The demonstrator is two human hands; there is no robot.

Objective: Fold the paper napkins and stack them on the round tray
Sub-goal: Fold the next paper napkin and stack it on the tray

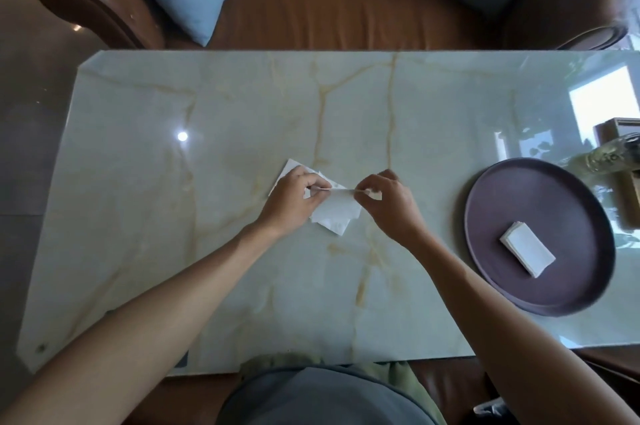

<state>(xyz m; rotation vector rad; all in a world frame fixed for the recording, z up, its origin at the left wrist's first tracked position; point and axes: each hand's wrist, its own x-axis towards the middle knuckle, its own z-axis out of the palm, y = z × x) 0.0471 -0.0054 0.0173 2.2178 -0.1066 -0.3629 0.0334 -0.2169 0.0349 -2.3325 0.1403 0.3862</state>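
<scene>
A pale green marble table (242, 119) stands before a brown leather sofa (332, 8) with two blue cushions. Over the middle of the table, the left hand (294, 201) and the right hand (389, 201) each pinch one end of a white paper napkin (334, 213); its upper edge is stretched between their fingertips, and the rest hangs below and between the hands onto the tabletop. More white paper shows just beyond the left hand. Well to the right of the right hand lies the round tray (491, 202), with a stack of folded napkins (527, 249) on it.
</scene>
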